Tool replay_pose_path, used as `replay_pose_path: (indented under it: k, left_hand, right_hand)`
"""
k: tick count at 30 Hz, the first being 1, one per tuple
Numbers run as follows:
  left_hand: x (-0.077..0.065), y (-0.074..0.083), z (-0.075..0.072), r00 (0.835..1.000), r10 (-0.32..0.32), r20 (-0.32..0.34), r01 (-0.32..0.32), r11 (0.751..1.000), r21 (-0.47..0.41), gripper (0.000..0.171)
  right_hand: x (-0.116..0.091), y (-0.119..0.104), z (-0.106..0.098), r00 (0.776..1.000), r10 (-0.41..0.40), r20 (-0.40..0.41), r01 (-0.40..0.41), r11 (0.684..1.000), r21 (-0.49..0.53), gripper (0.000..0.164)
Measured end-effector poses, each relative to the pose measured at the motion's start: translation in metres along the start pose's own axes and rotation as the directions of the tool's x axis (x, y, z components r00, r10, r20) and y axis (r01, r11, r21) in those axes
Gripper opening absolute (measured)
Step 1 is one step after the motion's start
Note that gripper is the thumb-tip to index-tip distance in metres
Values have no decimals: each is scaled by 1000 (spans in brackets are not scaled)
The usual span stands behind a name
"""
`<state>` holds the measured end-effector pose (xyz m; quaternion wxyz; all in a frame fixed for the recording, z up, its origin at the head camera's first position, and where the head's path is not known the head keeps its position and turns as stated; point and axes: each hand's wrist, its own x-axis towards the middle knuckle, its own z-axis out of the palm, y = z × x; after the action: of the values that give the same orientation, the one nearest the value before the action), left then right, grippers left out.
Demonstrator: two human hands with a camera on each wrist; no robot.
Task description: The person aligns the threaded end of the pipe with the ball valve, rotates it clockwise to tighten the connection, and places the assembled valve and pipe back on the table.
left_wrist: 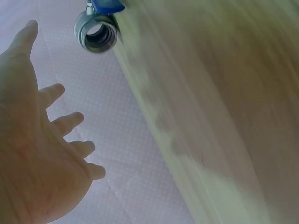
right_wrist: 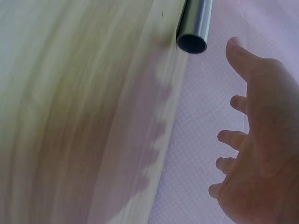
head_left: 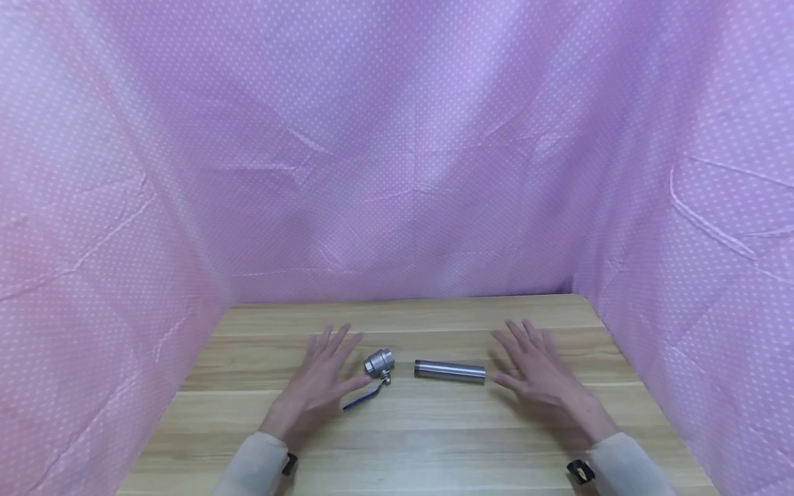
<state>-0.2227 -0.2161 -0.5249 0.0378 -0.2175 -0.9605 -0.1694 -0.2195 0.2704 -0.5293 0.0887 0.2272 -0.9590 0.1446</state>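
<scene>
On the wooden table lies a metal ball valve (head_left: 379, 362) with a blue lever handle (head_left: 362, 397). Its threaded round opening (left_wrist: 99, 36) faces the camera in the left wrist view. To its right, a short gap away, is a smooth steel pipe (head_left: 450, 371), whose hollow end (right_wrist: 192, 43) shows in the right wrist view. My left hand (head_left: 322, 375) hovers left of the valve, fingers spread, its thumb near the lever. Right of the pipe, my right hand (head_left: 538, 368) is spread too, thumb close to the pipe's end. Neither hand holds anything.
The table (head_left: 409, 448) has light wood grain, and its far edge meets a pink dotted cloth (head_left: 409, 207) that hangs at the back and both sides. A dark band (head_left: 580, 472) sits at the right cuff, and another dark piece (head_left: 289, 463) at the left.
</scene>
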Motion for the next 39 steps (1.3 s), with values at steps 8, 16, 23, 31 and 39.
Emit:
replay_pose_path:
  k: [8, 16, 23, 31, 39]
  left_hand:
    - [8, 8, 8, 998, 8, 55, -6, 1000, -26, 97]
    - [14, 8, 15, 996, 17, 87, -8, 995, -102, 93]
    - [19, 9, 21, 997, 12, 77, -3, 993, -122, 92]
    - [23, 11, 27, 999, 34, 37, -29, 989, -145, 83]
    - [29, 12, 27, 998, 65, 13, -62, 981, -186, 69]
  right_hand:
    - [6, -11, 7, 998, -59, 16, 59, 998, 34, 92]
    - [9, -21, 15, 994, -90, 55, 85, 993, 82, 96]
    - [10, -27, 18, 990, -139, 14, 137, 987, 87, 92]
    - [10, -31, 22, 992, -126, 21, 122, 984, 131, 83]
    - [11, -36, 26, 993, -76, 85, 58, 980, 192, 78]
